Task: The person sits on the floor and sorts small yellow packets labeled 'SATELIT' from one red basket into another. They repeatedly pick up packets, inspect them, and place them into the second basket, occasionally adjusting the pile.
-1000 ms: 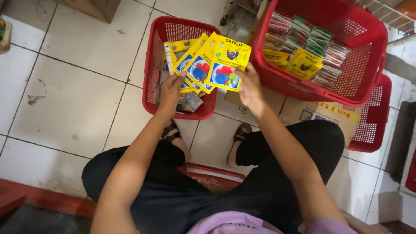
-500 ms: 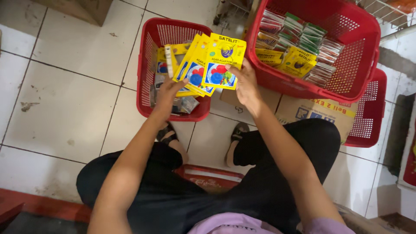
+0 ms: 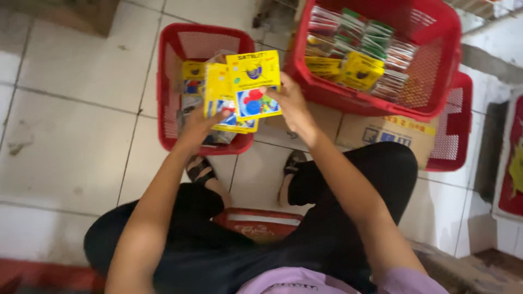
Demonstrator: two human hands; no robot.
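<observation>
Both my hands hold a fanned stack of flat yellow packets (image 3: 246,90) with blue and red pictures, above a small red basket (image 3: 166,81) on the tiled floor. My right hand (image 3: 290,104) grips the front packets at their right edge. My left hand (image 3: 200,124) supports the stack from below on the left. More yellow packets (image 3: 193,76) lie inside the small basket.
A large red basket (image 3: 436,32) at upper right holds rows of yellow, green and red packets. It rests on a cardboard box (image 3: 381,130) with another red basket (image 3: 452,136) behind. My sandalled feet (image 3: 204,171) rest on the white tiles. A red stool edge (image 3: 256,223) shows between my legs.
The fan of packets has been squeezed closer together and moved slightly left and down over the small basket. The camera view shifted a little too.
</observation>
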